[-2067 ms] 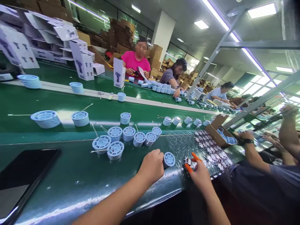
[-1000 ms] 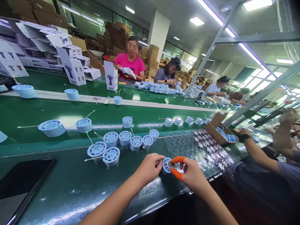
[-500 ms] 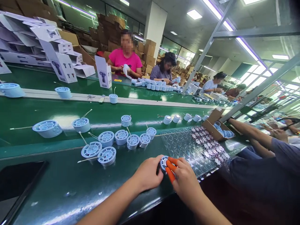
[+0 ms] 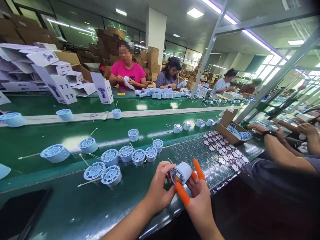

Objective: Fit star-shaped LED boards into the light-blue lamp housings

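Note:
I hold a small light-blue round fan housing (image 4: 181, 172) lifted above the near edge of the green bench (image 4: 75, 206), between both hands. My left hand (image 4: 160, 190) grips its left side with curled fingers. My right hand (image 4: 197, 193), with orange rubber caps on thumb and fingers, pinches its right side and underside. A metal part shows in the housing's open end facing me. Several more blue housings (image 4: 125, 155) with thin wires stand in a cluster to the left front of my hands.
A clear blister tray (image 4: 200, 156) with dark patterned pieces lies right of my hands. A cardboard box (image 4: 231, 131) of blue parts stands beyond it. A co-worker's arm (image 4: 280, 153) rests at right. More people sit across the conveyor (image 4: 150, 123). White product boxes (image 4: 60, 88) stand far left.
I have lifted the housing off the bench and turned it so its open end faces me. Both hands stay on it. The co-worker's arm has moved at the right.

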Available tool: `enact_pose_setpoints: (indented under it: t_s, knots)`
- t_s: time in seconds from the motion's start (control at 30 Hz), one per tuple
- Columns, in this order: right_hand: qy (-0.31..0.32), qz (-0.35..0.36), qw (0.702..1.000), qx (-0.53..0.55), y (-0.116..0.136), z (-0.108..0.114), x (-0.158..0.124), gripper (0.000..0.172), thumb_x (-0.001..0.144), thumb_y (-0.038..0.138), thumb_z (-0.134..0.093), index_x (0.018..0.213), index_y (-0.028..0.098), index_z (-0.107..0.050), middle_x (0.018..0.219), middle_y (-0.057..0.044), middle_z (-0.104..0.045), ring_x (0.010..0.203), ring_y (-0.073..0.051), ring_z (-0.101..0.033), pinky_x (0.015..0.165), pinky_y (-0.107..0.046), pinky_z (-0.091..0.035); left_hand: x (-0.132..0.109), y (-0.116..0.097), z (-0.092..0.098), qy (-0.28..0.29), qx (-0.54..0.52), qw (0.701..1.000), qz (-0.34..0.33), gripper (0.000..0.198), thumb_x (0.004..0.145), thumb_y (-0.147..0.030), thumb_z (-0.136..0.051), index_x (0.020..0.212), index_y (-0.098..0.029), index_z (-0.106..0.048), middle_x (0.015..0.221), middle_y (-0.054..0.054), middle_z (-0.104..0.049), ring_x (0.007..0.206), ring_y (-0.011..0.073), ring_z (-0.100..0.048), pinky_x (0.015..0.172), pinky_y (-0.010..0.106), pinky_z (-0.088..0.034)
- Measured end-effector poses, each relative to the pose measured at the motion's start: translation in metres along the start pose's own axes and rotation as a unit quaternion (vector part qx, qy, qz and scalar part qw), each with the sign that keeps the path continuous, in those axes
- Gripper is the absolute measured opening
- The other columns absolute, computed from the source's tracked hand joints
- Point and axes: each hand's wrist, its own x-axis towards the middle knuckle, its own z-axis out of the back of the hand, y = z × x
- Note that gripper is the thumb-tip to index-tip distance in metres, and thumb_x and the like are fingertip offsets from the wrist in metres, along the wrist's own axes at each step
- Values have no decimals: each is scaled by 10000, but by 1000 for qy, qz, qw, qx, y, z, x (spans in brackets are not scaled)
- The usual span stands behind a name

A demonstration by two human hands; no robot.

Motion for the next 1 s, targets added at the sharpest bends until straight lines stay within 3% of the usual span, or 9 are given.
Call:
enact_pose_setpoints:
  t_s: [0.13,0.27,0.33,0.43,0.53,0.63,0.8,0.93,1.0]
  knots:
    - [49,-2,998,42,-2,25,14,869,794,366,-808,1524,354,-337,1575,-110,-422,1260,-309,-616,1048,-501,-522,7,-14,-5,26,95,995,5,559,844,-214,-619,1355,-236,-393,1276,143,-548,1137,282,-602,827,361,-550]
    - [17,31,982,-187,-14,94,69,493,908,381,-647,1366,215,-574,1207,-138,-718,1001,-260,-733,887,-433,-598,60,-23,27,99,237,963,84,512,883,-394,-629,1333,-247,-434,1149,90,-662,927,255,-687,795,367,-548]
    - [-21,38,897,-440,-14,131,112,378,960,302,-519,1303,186,-629,1067,-101,-756,908,-215,-737,844,-367,-600,105,-14,51,111,321,932,130,543,881,-515,-609,1330,-252,-454,1097,73,-690,851,263,-696,728,356,-536]
    - [-32,38,841,-539,-4,164,180,385,943,189,-474,1282,153,-655,1129,-146,-718,1061,-252,-678,964,-387,-518,173,16,81,78,418,891,159,606,880,-637,-549,1338,-249,-464,1214,94,-651,996,296,-672,767,350,-518]
    - [-3,35,799,-601,2,163,233,390,917,158,-494,1263,87,-659,1209,-237,-655,1195,-328,-594,1025,-440,-432,208,49,99,104,495,833,222,637,854,-618,-588,1354,-233,-496,1384,144,-508,1151,312,-607,891,367,-491]
    - [47,26,765,-642,-3,151,260,380,919,237,-543,1257,114,-667,1160,-238,-668,1135,-359,-619,969,-477,-433,210,71,109,134,527,800,254,589,773,-597,-689,1249,-261,-611,1318,117,-536,1197,316,-574,978,392,-449]
    - [78,25,724,-684,-20,149,267,362,917,374,-589,1171,139,-695,1138,-232,-677,1089,-366,-646,909,-467,-435,185,84,128,172,539,773,285,582,697,-533,-761,1204,-272,-647,1269,117,-584,1213,345,-561,954,416,-471]
    - [50,23,719,-693,-18,152,265,344,911,262,-552,1196,102,-657,1098,-249,-689,1017,-355,-678,847,-434,-452,172,70,152,198,522,785,270,479,752,-354,-725,1204,-220,-639,1187,116,-640,1052,302,-653,864,360,-510]
    - [24,20,728,-685,-12,155,263,350,884,213,-541,1194,89,-648,1042,-232,-707,959,-336,-691,807,-408,-460,166,50,158,185,520,797,245,460,840,-357,-640,1270,-201,-590,1285,135,-596,1071,297,-647,875,366,-508]
